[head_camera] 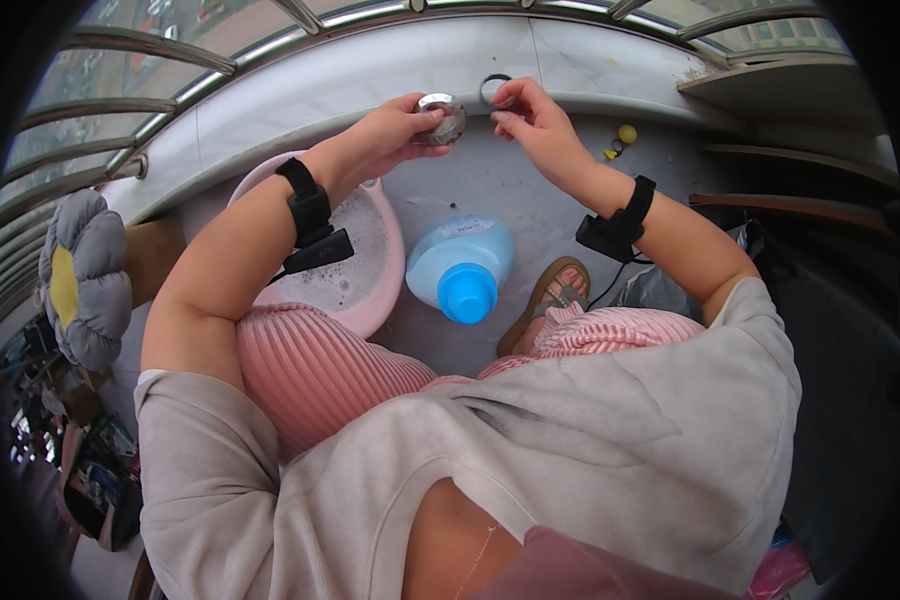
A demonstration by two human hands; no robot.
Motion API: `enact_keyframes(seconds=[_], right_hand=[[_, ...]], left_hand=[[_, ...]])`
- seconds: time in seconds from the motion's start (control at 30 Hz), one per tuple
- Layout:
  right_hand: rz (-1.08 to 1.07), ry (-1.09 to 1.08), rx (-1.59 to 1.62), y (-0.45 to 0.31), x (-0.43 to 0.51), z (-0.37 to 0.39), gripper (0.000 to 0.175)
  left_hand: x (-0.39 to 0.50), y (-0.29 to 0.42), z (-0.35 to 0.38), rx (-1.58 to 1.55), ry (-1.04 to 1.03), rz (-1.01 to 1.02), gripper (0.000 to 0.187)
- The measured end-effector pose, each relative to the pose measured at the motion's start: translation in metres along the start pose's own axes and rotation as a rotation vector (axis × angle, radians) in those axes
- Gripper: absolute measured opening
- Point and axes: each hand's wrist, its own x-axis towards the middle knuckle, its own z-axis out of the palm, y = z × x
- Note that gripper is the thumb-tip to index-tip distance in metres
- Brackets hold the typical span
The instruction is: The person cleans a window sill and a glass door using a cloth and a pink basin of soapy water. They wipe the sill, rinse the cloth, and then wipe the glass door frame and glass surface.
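My left hand (pixel 403 133) grips a shiny round metal piece (pixel 442 120), hollow in the middle, between thumb and fingers. A short distance to its right, my right hand (pixel 536 124) has its thumb and fingertips close together beside a thin dark ring (pixel 486 88); whether the fingers pinch the ring I cannot tell. Below my left forearm stands a pink plastic basin (pixel 396 259) with sudsy water. A light blue plastic bottle (pixel 461 251) with a bright blue cap is between the basin and my sandalled foot.
Beyond my hands runs a white tiled ledge (pixel 330 79) under metal railings (pixel 146 43). Small yellow items (pixel 627 134) lie on the grey floor. A grey flower-shaped cushion (pixel 90 281) is at left, curved shelf boards (pixel 787 90) and a plastic bag (pixel 656 289) at right.
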Motion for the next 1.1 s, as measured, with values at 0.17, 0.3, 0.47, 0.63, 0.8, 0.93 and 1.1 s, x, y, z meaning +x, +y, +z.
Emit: enact_keyframes(seconds=[0.17, 0.3, 0.47, 0.63, 0.8, 0.93, 1.1], right_hand=[[0.132, -0.229, 0.057, -0.002, -0.004, 0.004, 0.019], [-0.031, -0.300, -0.278, -0.008, -0.007, 0.007, 0.031], [-0.130, -0.259, -0.269, 0.011, -0.026, -0.010, 0.037], [0.068, 0.131, -0.696, 0.075, -0.028, -0.076, 0.036], [0.550, 0.098, -1.250, 0.139, -0.019, -0.173, 0.056], [0.434, -0.018, -1.266, 0.178, -0.025, -0.189, 0.050], [0.352, -0.041, -1.050, 0.192, -0.037, -0.171, 0.034]], left_hand=[[-0.003, 0.004, 0.004, -0.324, -0.318, -0.005, 0.029], [-0.007, 0.003, 0.017, -0.153, -0.259, 0.003, 0.034], [-0.009, 0.003, 0.018, -0.069, -0.189, 0.016, 0.037], [-0.010, 0.004, 0.016, -0.111, -0.117, -0.048, 0.037], [-0.009, 0.002, 0.020, -0.106, -0.109, -0.072, 0.046], [-0.010, 0.001, 0.022, -0.096, -0.071, -0.093, 0.044], [-0.009, 0.002, 0.017, -0.083, -0.061, -0.071, 0.049]])
